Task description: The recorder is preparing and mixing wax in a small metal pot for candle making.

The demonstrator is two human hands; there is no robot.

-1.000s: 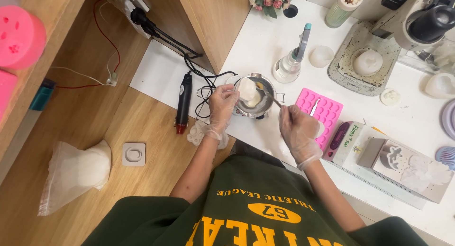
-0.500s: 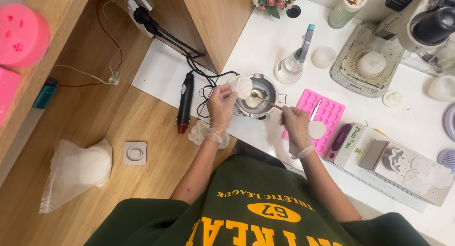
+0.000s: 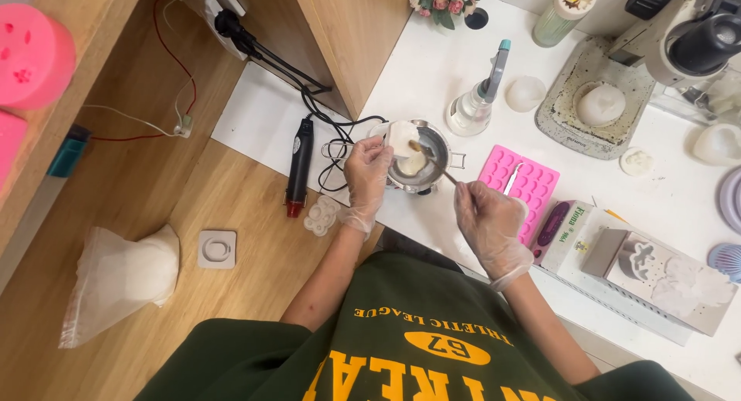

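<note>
A small metal pot (image 3: 434, 142) with pale melted wax sits near the white table's front edge. My gloved left hand (image 3: 367, 175) holds a white wax piece (image 3: 402, 136) at the pot's left rim. My gloved right hand (image 3: 488, 222) grips a thin stirring stick (image 3: 437, 164) whose tip reaches into the pot.
A pink silicone mould (image 3: 521, 184) lies right of the pot, a clear spray bottle (image 3: 478, 101) behind it. A black heat gun (image 3: 299, 165) and cables lie left. A scale (image 3: 594, 100), boxes (image 3: 567, 227) and a tray (image 3: 664, 281) fill the right. On the wooden floor is a plastic bag (image 3: 116, 277).
My right hand has risen from the table edge toward the pot and put the stick's tip into it. My left hand kept the wax piece at the rim.
</note>
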